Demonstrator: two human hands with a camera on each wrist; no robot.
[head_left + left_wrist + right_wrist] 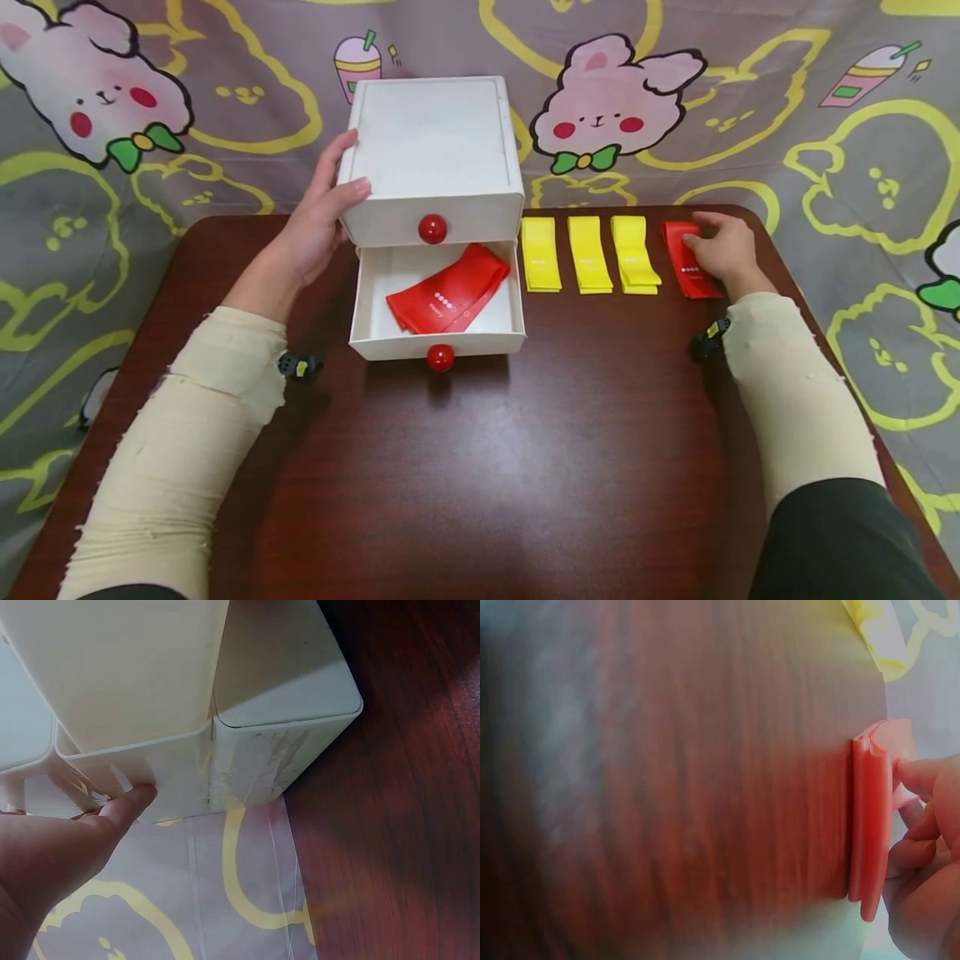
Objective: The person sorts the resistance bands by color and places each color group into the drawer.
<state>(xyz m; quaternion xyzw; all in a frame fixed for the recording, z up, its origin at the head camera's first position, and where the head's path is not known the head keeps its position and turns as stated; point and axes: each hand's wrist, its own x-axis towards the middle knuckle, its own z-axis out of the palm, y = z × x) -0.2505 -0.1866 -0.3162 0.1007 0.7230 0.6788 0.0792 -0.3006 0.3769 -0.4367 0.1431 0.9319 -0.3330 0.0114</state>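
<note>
A white two-drawer cabinet (442,137) stands at the back of the table, its lower drawer (367,292) pulled out. Inside that drawer lies a folded red resistance band marked "Heavy" (448,293). My left hand (318,208) rests against the cabinet's left side, thumb and a finger at its top edge; the left wrist view shows the thumb pressed to the side wall, other fingers mostly hidden. At the back right, my right hand (723,250) pinches another folded red resistance band (874,825) by its edge, thumb on its upper face. This band lies on the table in the head view.
Three folded yellow bands (588,254) lie in a row between the cabinet and the right hand's red band. Red round knobs (432,229) stick out from both drawer fronts. A patterned cloth (247,100) hangs directly behind the dark wooden table (480,483).
</note>
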